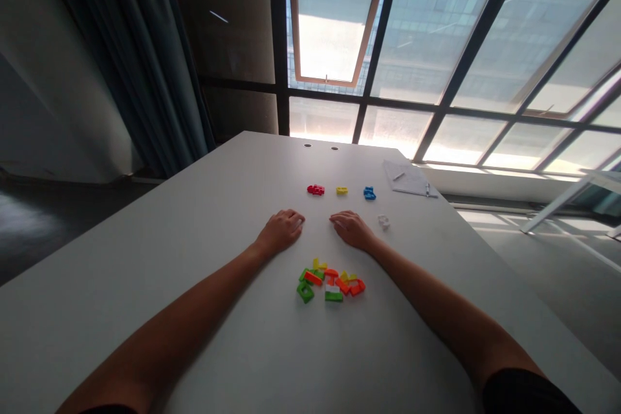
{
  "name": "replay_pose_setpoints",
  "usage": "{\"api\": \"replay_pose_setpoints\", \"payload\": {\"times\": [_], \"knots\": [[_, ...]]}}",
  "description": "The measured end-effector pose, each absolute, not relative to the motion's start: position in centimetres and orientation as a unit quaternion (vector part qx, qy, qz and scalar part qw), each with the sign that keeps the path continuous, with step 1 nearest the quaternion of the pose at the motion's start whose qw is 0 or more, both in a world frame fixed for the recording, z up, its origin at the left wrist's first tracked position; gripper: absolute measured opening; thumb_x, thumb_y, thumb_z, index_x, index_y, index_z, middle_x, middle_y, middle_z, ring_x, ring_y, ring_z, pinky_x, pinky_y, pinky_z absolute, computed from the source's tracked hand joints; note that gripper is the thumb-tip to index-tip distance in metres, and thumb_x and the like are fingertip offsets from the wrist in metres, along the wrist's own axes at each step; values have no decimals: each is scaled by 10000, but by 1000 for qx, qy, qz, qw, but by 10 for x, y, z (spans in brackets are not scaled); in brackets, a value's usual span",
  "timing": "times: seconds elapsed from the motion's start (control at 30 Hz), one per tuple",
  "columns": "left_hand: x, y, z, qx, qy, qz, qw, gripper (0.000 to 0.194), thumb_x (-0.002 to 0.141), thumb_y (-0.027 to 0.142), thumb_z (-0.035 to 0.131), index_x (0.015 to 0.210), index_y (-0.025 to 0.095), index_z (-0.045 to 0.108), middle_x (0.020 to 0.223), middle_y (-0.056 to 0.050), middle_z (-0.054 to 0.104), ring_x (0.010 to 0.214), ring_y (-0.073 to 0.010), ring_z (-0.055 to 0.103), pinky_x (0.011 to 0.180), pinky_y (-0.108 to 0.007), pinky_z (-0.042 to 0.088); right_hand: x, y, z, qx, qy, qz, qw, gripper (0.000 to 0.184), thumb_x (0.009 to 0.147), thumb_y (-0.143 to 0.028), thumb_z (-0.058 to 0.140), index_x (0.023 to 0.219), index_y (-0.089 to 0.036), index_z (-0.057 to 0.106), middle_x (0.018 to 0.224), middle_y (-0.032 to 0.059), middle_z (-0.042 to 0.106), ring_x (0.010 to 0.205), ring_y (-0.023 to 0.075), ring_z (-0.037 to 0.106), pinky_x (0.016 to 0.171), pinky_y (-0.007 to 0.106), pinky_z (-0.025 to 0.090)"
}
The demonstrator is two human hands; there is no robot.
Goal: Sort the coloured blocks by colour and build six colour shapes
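Note:
My left hand (283, 230) rests palm down on the white table (204, 226), its fingers loosely extended and nothing held. Opposite it, my right hand (353, 229) lies palm down too, fingers out and holding nothing. Between my forearms is a loose pile of small plastic toy blocks: green pieces (305, 292), orange pieces (342, 285), yellow pieces (319, 264) and a white piece (332, 288). Beyond the hands stand a red block cluster (315, 190), a yellow block (342, 191) and a blue block cluster (369, 193) in a row. A white block piece (383, 221) sits just right of my right hand.
Paper sheets (407, 178) with pen-like objects lie at the far right table edge. Two round holes (321, 147) are near the far edge. Large windows (407, 45) rise behind, with a dark curtain (130, 45) at left and a white-legged table (557, 207) at right.

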State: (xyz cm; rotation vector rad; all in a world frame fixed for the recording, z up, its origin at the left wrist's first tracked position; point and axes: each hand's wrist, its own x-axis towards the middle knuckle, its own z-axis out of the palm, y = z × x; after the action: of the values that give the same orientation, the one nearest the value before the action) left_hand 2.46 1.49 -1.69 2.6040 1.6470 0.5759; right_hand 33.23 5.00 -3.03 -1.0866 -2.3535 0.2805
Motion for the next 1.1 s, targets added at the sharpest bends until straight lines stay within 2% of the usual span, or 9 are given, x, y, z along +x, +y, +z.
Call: {"api": "replay_pose_setpoints", "payload": {"times": [0.07, 0.13, 0.27, 0.37, 0.53, 0.7, 0.83, 0.9, 1.1], "knots": [[25, 15, -17, 829, 527, 185, 3, 316, 1054, 236, 618, 1312, 219, 799, 1358, -154, 785, 1259, -337, 720, 1106, -504, 586, 339, 33, -27, -327, -878, 162, 309, 272, 1088, -204, 646, 1230, -241, 874, 1250, 121, 869, 1219, 264, 793, 1144, 453, 598], [25, 15, -17, 829, 527, 185, 3, 315, 1052, 236, 618, 1311, 220, 797, 1357, -153, 784, 1254, -333, 721, 1098, -495, 588, 339, 17, -18, -260, -889, 210, 313, 275, 1089, -192, 653, 1223, -261, 884, 1216, 105, 876, 1191, 252, 798, 1108, 446, 620], [24, 15, -17, 832, 522, 190, -2, 314, 1045, 232, 626, 1308, 225, 797, 1344, -152, 785, 1248, -323, 723, 1103, -482, 589, 322, -9, 6, -149, -924, 261, 238, 284, 1070, -142, 689, 1222, -265, 895, 1217, 81, 878, 1183, 233, 782, 1166, 445, 582], [22, 16, -18, 832, 519, 196, -6, 308, 1048, 236, 623, 1299, 231, 801, 1329, -149, 790, 1238, -320, 728, 1106, -486, 595, 309, -17, 12, -131, -936, 264, 191, 264, 1060, -155, 740, 1238, -273, 895, 1298, 77, 861, 1241, 237, 762, 1217, 450, 546], [21, 18, -21, 833, 516, 199, -11, 301, 1047, 243, 630, 1292, 227, 805, 1323, -152, 793, 1232, -322, 734, 1092, -484, 605, 314, 0, -3, -233, -935, 191, 188, 279, 1094, -178, 719, 1318, -255, 866, 1342, 108, 838, 1262, 262, 754, 1202, 484, 554], [20, 20, -23, 834, 516, 195, -9, 302, 1057, 250, 611, 1285, 226, 806, 1333, -150, 796, 1232, -323, 735, 1107, -485, 597, 336, 27, -22, -414, -872, 64, 254, 374, 1078, -74, 650, 1317, -267, 864, 1474, 152, 749, 1257, 272, 747, 1151, 485, 586], [20, 20, -23, 834, 516, 195, -4, 317, 1058, 258, 596, 1295, 216, 802, 1345, -157, 792, 1244, -334, 728, 1113, -502, 594, 345, 33, -29, -506, -809, 15, 299, 456, 1043, -6, 575, 1377, -201, 816, 1362, 161, 755, 1198, 265, 743, 1128, 431, 596], [19, 20, -23, 835, 515, 194, -4, 319, 1057, 261, 595, 1297, 216, 801, 1342, -157, 791, 1246, -334, 728, 1116, -504, 594, 344, 30, -29, -521, -802, 4, 293, 427, 1034, -9, 567, 1351, -167, 805, 1311, 163, 759, 1201, 270, 731, 1129, 413, 585], [21, 18, -20, 835, 518, 186, -4, 326, 1067, 260, 580, 1304, 211, 798, 1351, -158, 788, 1253, -335, 726, 1124, -491, 586, 335, 19, -24, -507, -838, -8, 200, 315, 1075, -99, 577, 1317, -159, 768, 1309, 161, 772, 1192, 269, 707, 1132, 382, 538]]}}
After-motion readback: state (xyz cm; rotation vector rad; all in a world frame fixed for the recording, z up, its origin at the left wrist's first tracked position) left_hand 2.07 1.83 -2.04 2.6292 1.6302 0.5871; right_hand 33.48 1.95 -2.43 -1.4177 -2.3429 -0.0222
